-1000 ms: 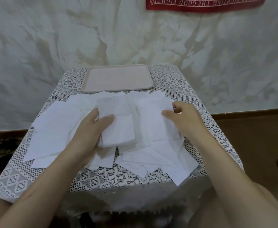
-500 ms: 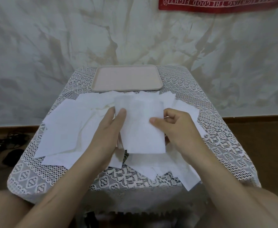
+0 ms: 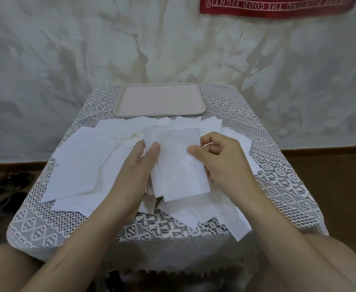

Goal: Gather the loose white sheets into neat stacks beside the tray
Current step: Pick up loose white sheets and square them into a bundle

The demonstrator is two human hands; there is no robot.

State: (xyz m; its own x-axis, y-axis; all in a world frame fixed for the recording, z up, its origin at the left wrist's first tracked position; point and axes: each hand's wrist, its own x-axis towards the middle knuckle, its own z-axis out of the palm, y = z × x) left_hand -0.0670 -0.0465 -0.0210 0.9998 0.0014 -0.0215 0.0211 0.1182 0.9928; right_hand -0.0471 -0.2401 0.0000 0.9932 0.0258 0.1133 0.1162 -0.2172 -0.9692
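Sheets were the whole matter at that moment. Both hands held a small bundle of white sheets [image 3: 179, 165], which seemed lifted a little over the middle of the tabletop [image 3: 278, 186]. The left hand [image 3: 139, 165] gripped its left edge, thumb on top and fingers beneath. The right hand [image 3: 221, 163] pinched the right edge between thumb and forefinger. The top sheet sat askew on the ones under it. Around the bundle the loose sheets [image 3: 82, 163] lay overlapping from the left edge to the near right corner, where one hung over. The tray [image 3: 160, 115] stood at the middle of the far edge, with the nearest sheets just beside its rim. To do this step well, I think the person should loosen the grip slightly, tap the bundle's lower edge on the tabletop until all edges agree, and only then lay it beside the tray; such thin paper probably slips and bends easily under a hard squeeze
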